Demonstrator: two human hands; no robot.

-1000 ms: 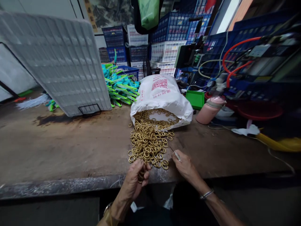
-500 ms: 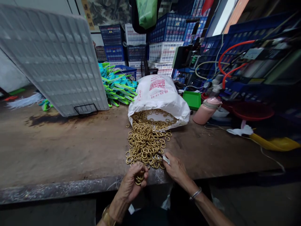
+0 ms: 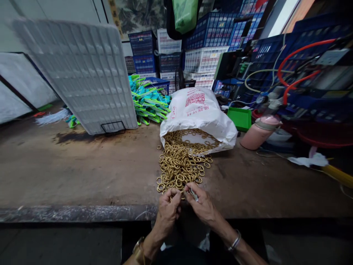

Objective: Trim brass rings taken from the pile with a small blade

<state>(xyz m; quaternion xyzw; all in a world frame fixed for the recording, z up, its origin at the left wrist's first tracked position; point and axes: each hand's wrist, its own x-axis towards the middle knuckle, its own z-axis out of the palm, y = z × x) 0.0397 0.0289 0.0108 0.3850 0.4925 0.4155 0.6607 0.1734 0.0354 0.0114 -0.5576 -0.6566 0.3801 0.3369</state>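
My left hand point(image 3: 167, 211) is closed around brass-coloured rings, mostly hidden by its fingers at the table's front edge. Close against it, my right hand point(image 3: 203, 206) pinches a small, flat tool point(image 3: 193, 194) with a pale, shiny part; its kind is unclear. The fingertips of both hands meet or nearly meet. Just beyond them lies a heap of brass-coloured rings point(image 3: 178, 165). It spills from the mouth of a white woven sack point(image 3: 202, 116) with red print, lying on its side, and more rings show inside.
A white ribbed panel point(image 3: 82, 77) stands upright at left on a black wire stand point(image 3: 113, 127). Turquoise and green plastic pieces point(image 3: 150, 103) are piled beside the sack. Right of it are a green tray point(image 3: 239, 119) and a pink bottle point(image 3: 260, 133). Stacked crates point(image 3: 205, 60) fill the back.
My hands have come together, the right moving in with its tool towards the left. The rings in my left hand are now more covered. The view has shifted slightly left.
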